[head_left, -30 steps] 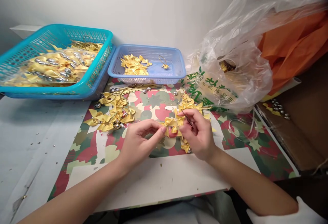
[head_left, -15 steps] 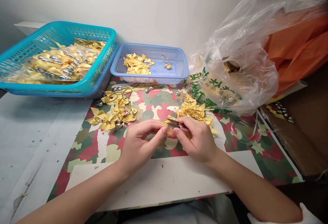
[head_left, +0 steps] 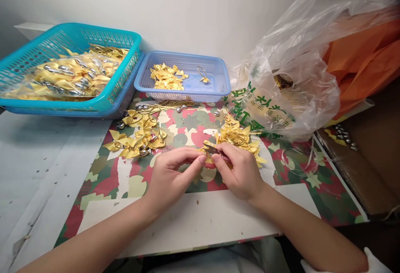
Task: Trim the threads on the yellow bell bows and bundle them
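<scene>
Between the thumb and fingertips of my left hand [head_left: 175, 171] is a small yellow ribbon bow [head_left: 210, 159], mostly hidden by the fingers. My right hand [head_left: 239, 166] is closed on small scissors [head_left: 210, 149] with dark, slightly parted blades and a reddish handle. The blade tips reach the left fingertips, beside a gold bit on the bow. Just beyond the right hand lies a pile of yellow bows with gold cords [head_left: 237, 133]. Left of the hands is another heap of yellow bows [head_left: 137, 139], with gold loops and silver bells among them.
A turquoise basket [head_left: 125, 79] at the left holds bagged bows and bells. Against the wall, a blue basket [head_left: 215, 91] contains loose bows. A clear plastic bag [head_left: 265, 98] with green print stands at the right. White board [head_left: 200, 219] lies along the table's front edge.
The scissors have turned slightly, and their blades look a little further parted at the left fingertips. Both hands otherwise stay in nearly the same place; the view has shifted slightly.
</scene>
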`<state>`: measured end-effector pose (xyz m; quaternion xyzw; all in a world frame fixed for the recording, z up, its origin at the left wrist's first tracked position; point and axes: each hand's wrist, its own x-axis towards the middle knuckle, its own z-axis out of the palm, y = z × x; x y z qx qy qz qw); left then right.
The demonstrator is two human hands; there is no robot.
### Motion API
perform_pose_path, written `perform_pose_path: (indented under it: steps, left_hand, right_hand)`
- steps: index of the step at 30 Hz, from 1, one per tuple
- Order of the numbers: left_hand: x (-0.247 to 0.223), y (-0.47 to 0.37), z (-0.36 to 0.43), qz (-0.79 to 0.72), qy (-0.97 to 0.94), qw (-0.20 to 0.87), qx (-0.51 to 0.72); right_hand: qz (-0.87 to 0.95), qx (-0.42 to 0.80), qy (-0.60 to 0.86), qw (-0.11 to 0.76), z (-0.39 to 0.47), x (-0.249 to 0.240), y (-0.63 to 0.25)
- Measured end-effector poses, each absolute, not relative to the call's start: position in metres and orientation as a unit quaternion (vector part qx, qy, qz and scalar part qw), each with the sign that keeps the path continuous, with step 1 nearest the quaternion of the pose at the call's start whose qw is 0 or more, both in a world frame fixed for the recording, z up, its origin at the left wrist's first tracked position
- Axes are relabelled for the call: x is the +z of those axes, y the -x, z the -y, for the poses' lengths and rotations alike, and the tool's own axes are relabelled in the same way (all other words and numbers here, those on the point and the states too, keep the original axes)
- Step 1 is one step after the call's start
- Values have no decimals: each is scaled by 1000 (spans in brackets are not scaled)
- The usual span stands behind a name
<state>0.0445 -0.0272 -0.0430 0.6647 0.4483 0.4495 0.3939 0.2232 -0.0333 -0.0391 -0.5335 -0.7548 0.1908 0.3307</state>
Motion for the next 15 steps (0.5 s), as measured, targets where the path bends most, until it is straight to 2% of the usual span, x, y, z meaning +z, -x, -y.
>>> perform_pose_path:
  steps: [8,15]
  left_hand:
    - [-44,-47,27,-448,-661,402,448]
    - [-44,-46,27,-455,-629,452,439]
  right_hand:
    - [745,197,543,333,34,-38,-222]
    - [740,204,546,334,33,-39,-222]
